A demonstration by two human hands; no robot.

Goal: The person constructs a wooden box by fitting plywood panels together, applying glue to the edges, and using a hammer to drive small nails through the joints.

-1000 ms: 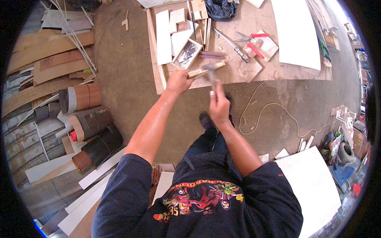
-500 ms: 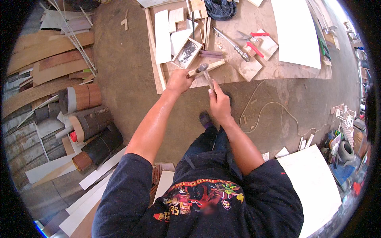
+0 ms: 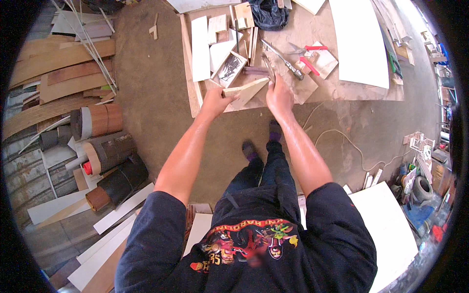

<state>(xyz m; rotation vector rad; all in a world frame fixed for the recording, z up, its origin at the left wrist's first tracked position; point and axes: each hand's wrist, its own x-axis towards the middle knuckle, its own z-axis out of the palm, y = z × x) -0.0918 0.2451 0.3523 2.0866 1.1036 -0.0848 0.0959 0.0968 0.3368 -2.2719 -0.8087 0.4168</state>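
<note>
My left hand (image 3: 215, 101) is closed on the left end of a pale wooden piece (image 3: 248, 91), a thin strip edge with a flat panel below it. The piece is held tilted over the near edge of the workbench. My right hand (image 3: 280, 97) grips a hammer (image 3: 271, 73) near the piece's right end, its top pointing away from me and partly smeared. Just beyond my left hand, a small open box (image 3: 242, 60) holds dark nails. To the right of the hammer lie a metal screwdriver-like tool (image 3: 288, 62) and red-handled snips (image 3: 309, 64).
The wooden bench (image 3: 351, 92) carries a large white sheet (image 3: 361, 44), a black plastic bag (image 3: 269, 15) and wood offcuts (image 3: 217, 27). Rolled material (image 3: 117, 183) and planks (image 3: 63, 51) line the left. A pale cord (image 3: 351, 136) runs across the floor on the right.
The hammer has lifted off the wooden piece and moved right and away with my right hand. The wooden piece has turned, showing its flat panel. My feet have shifted.
</note>
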